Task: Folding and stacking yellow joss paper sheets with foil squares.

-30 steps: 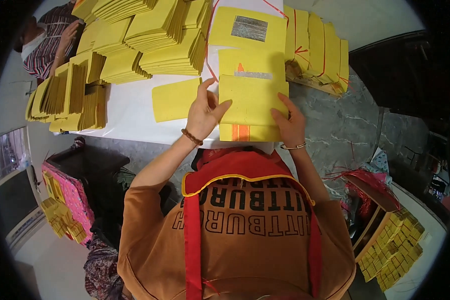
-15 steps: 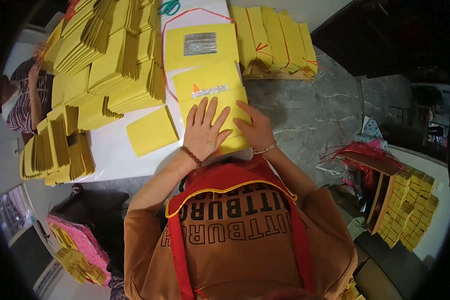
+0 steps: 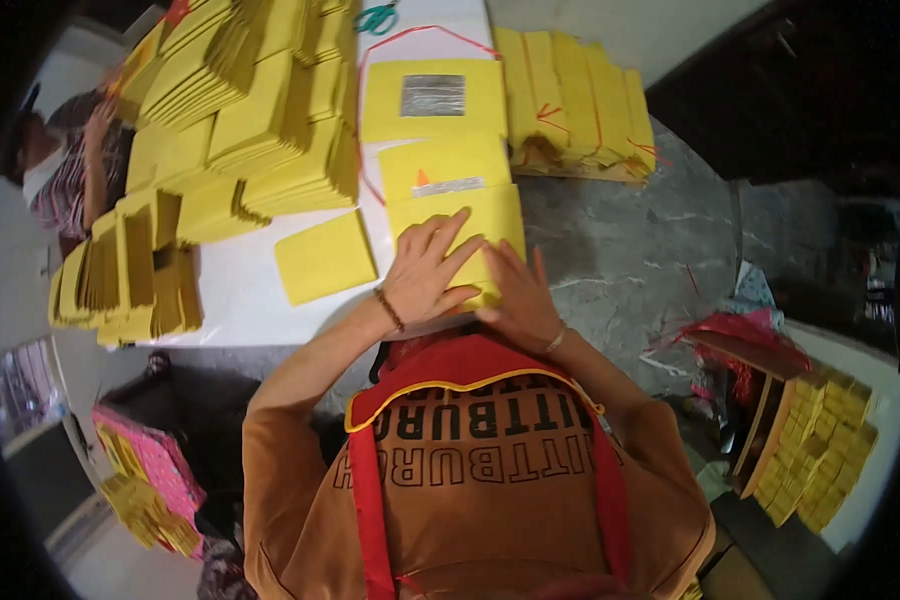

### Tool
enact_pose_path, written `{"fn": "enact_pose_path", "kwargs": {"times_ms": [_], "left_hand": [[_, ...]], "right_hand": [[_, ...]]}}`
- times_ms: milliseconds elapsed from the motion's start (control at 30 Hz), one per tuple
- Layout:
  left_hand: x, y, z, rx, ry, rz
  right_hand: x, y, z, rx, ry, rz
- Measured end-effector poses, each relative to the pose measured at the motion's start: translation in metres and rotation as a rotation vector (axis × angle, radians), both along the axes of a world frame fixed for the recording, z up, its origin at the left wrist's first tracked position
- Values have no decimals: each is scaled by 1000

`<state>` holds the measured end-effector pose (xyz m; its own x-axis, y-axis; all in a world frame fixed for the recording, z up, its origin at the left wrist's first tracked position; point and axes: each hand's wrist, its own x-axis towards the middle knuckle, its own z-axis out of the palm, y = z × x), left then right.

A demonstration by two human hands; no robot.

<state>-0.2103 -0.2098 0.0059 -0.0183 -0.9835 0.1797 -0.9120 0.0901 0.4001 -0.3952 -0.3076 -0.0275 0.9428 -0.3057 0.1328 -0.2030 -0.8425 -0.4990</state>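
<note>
A folded yellow paper sheet (image 3: pixel 500 212) lies on the white table near its front edge, under both hands. Its far part shows a strip of silver foil (image 3: pixel 450 187) and a small orange mark. My left hand (image 3: pixel 425 270) presses flat on the paper, fingers spread. Beside it, my right hand (image 3: pixel 520 298) rests at the sheet's near right part with its fingers stretched out, their tips close to the left hand's. Just beyond lies a yellow sheet with a silver foil square (image 3: pixel 433 96). A smaller folded yellow paper (image 3: pixel 325 258) is left of my left hand.
Stacks of folded yellow paper (image 3: pixel 260 120) fill the table's left side. Tied yellow bundles (image 3: pixel 575 105) stand at the back right. Teal-handled scissors (image 3: pixel 377 18) and red string (image 3: pixel 430 30) lie at the far end. Another person (image 3: pixel 80 165) is at the far left.
My right hand has slid inward and nearer along the paper, its fingers now close to my left hand. The left hand's fingers have turned rightward. The whole view has shifted slightly.
</note>
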Motion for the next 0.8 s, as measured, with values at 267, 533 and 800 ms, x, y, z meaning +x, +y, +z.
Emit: {"fn": "enact_pose_path", "kwargs": {"times_ms": [267,533,800], "left_hand": [[-19,-5,-3,-4,-432,48],[-4,10,12,-320,-356,245],[83,121,-41,-163,-489,597]], "right_hand": [[5,-39,18,1298,-463,-275],[8,-43,24,1236,-570,-317],[9,-43,19,1118,-493,-286]]}}
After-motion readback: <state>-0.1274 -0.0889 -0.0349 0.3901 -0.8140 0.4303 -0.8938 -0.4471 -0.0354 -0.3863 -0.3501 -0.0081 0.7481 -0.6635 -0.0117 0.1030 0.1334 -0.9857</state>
